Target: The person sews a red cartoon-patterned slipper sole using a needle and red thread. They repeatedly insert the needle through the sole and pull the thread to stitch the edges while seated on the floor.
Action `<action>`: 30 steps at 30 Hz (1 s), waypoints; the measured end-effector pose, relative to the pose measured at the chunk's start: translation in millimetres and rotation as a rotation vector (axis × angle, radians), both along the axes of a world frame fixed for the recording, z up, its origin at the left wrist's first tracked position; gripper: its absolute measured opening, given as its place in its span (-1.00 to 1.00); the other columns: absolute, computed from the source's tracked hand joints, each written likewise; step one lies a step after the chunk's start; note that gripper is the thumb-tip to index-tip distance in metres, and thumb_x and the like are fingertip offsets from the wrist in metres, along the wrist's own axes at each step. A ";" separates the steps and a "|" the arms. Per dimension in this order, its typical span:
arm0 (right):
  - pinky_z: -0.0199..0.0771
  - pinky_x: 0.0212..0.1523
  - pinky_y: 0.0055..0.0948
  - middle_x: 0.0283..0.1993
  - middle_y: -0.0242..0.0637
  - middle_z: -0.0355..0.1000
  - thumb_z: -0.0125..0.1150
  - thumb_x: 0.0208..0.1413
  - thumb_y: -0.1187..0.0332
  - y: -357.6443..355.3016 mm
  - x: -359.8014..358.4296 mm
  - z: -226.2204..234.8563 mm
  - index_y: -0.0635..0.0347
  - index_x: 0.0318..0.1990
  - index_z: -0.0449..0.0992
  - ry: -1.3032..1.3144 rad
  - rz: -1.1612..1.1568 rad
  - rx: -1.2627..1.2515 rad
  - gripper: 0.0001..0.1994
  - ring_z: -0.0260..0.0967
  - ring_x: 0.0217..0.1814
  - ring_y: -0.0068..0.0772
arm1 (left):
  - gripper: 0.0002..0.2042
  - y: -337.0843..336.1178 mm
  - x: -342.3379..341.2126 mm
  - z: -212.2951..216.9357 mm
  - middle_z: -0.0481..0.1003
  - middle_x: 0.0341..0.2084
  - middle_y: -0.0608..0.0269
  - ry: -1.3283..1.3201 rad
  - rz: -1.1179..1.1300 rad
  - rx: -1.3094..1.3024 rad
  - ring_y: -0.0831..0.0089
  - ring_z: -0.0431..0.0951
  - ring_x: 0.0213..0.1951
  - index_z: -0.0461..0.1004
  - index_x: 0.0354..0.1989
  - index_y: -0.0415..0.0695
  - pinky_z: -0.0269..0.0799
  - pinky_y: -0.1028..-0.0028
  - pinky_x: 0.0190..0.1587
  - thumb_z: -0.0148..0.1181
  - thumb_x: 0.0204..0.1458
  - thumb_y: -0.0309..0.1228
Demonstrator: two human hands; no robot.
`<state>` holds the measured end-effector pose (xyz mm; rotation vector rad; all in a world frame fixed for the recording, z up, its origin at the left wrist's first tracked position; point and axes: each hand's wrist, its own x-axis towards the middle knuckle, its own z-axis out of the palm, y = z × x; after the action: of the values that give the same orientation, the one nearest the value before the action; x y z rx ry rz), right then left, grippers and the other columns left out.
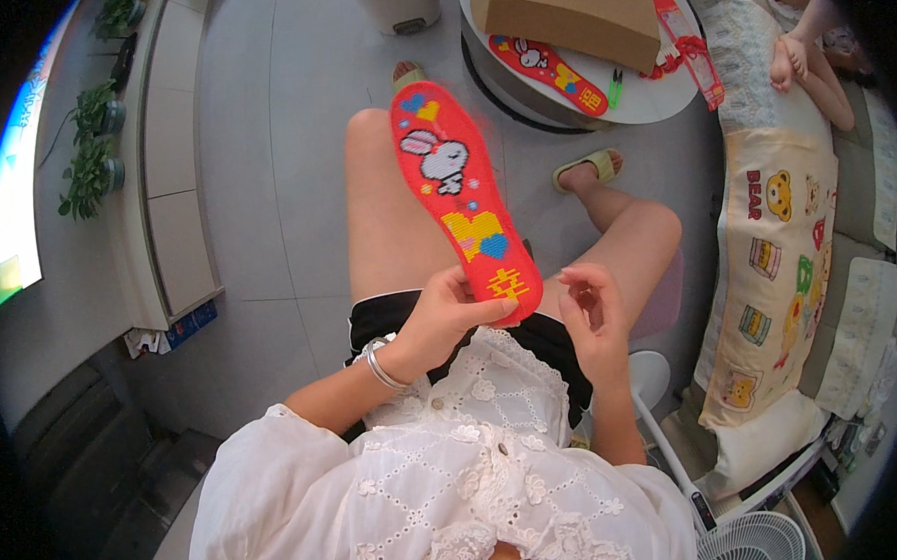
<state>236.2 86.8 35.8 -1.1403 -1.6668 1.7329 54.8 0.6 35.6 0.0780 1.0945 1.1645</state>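
A red embroidered insole [462,194] stretches away from me above my lap, its patterned face turned up. A white rabbit, blue and yellow hearts and a yellow character are stitched on it. My left hand [454,305] grips its near end, thumb on top and the other fingers underneath. Just right of that end is my right hand [592,309], its fingers curled in and the thumb and forefinger close together. Whatever that pinch may hold is too small to make out. A matching insole [548,73] lies on the round table [651,106], partly under a cardboard box.
The cardboard box [572,14] covers much of the table. Green-handled snips [615,88] and a red package [694,59] lie beside it. At right, a person's feet [787,62] rest on the covered sofa [764,166]. A white fan [750,542] stands at lower right.
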 end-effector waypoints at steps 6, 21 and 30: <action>0.24 -0.40 -0.45 -0.30 -0.32 0.34 0.36 -0.21 0.59 -7.8 -23.3 10.8 0.17 -0.32 0.56 -0.105 0.078 0.598 -0.77 0.26 -0.33 -0.34 | -0.67 2.9 -0.3 3.5 0.52 -0.19 0.21 0.049 0.000 0.024 0.49 0.55 -0.18 0.40 -0.08 -0.25 0.48 0.48 -0.08 0.28 -0.06 -0.56; 0.36 -0.41 -0.58 -0.41 -0.27 0.42 0.00 0.22 0.54 -23.6 -9.8 6.3 0.24 -0.23 0.32 0.135 -0.151 0.080 -0.98 0.39 -0.42 -0.52 | -0.83 3.5 -7.7 -8.0 0.53 -0.32 0.28 0.576 0.195 0.205 0.56 0.53 -0.23 0.45 -0.23 -0.30 0.44 0.51 -0.17 0.22 0.00 -0.56; 0.28 -0.43 -0.67 -0.42 -0.35 0.36 0.01 0.23 0.47 6.4 57.0 17.5 0.24 -0.26 0.36 -0.140 -0.512 0.244 -0.95 0.29 -0.45 -0.62 | -0.84 6.1 -41.0 -16.1 0.54 -0.27 0.23 0.790 0.357 0.159 0.48 0.55 -0.20 0.47 -0.21 -0.29 0.49 0.45 -0.12 0.22 0.02 -0.61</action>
<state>293.2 93.2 53.2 -1.4379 -1.4453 1.1253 13.8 6.7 19.5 0.5184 1.7519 1.5980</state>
